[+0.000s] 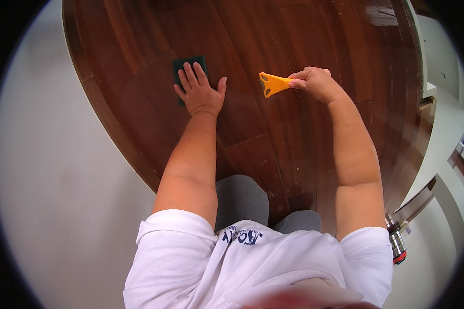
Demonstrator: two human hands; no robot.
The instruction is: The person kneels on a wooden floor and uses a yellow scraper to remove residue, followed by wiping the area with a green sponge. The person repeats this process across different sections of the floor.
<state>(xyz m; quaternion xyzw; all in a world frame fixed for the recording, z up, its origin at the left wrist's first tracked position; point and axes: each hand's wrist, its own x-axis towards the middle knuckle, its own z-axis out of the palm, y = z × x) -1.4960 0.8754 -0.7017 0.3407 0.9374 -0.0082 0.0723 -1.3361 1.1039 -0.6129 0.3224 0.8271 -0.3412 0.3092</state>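
Note:
My left hand [198,90] lies spread flat over a dark green scouring pad [178,66] on the reddish-brown wooden floor [237,36], fingers pointing away from me. To its right, my right hand [314,82] grips the handle of a yellow plastic scraper [273,82] between thumb and fingers. The scraper's wide head points left, toward the pad; whether it touches the wood is hard to tell.
A pale wall [36,144] borders the wood on the left. My grey-clad knees [242,201] are on the floor below my arms. At the lower right is a metal object with black and red parts [398,244]. A white door frame or trim [428,87] runs along the right.

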